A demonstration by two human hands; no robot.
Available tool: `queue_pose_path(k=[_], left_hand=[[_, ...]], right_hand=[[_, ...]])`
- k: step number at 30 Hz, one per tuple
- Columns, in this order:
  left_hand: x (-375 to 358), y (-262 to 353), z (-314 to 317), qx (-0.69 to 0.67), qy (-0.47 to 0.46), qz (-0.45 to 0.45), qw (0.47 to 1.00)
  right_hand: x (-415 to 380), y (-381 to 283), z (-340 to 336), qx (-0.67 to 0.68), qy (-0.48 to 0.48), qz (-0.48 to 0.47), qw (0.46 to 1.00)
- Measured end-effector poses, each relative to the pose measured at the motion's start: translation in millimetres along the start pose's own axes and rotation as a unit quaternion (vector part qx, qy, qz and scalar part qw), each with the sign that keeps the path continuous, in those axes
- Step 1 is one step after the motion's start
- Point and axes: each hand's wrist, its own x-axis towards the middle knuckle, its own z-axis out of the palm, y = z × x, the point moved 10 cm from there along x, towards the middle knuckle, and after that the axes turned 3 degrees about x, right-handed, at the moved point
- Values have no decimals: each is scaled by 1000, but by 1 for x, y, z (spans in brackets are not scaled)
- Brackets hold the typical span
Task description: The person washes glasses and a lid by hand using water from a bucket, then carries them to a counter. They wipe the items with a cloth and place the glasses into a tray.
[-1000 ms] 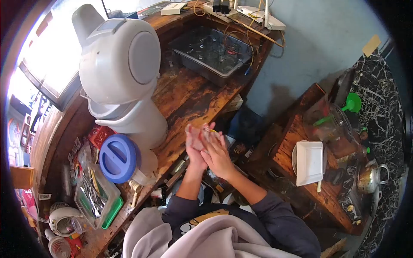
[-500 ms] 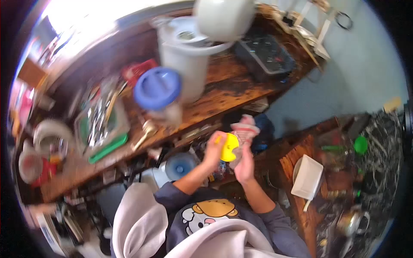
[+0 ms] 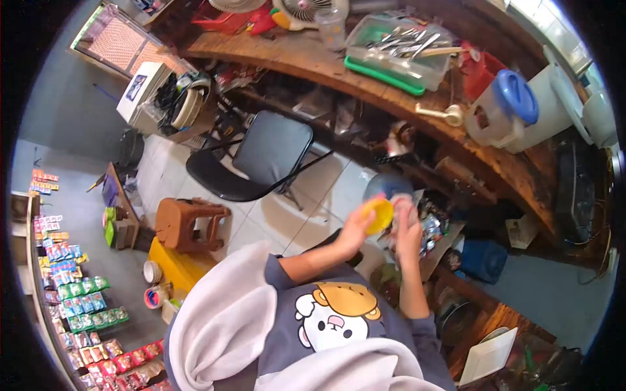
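Observation:
My left hand (image 3: pixel 354 233) has its fingers wrapped round a round yellow lid (image 3: pixel 378 216), held out in front of my chest. Just right of it, my right hand (image 3: pixel 408 236) is raised with its fingers closed against a reddish-white cloth (image 3: pixel 403 207), which is blurred. The lid and the cloth are close together; whether they touch is unclear. Behind the hands is a blue round container (image 3: pixel 385 185), partly hidden.
A wooden counter (image 3: pixel 287 57) curves across the top, bearing a clear box of cutlery (image 3: pixel 417 55) and a blue-lidded jug (image 3: pixel 499 107). A black folding chair (image 3: pixel 270 146) and brown stool (image 3: pixel 179 223) stand left. A white tray (image 3: pixel 489 355) lies lower right.
The view has swung left, bringing the chair, stool and hanging packets into sight. The counter items appear farther right. Both hands still hold the yellow lid and the cloth.

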Motion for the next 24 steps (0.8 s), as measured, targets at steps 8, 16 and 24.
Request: queue_pose_path(k=[8,16,24], left_hand=[[-47,80,-92,-269,57,-19,961],[-59,102,-228,-261,230,60,936],[90,184,-307,-307,110,82,942]], right_hand=[[-66,-113,135,10,-191,-390,901],[-94,-112,287,-147,-532,-380,742],[71,-161,376,184,-420,-58,887]])
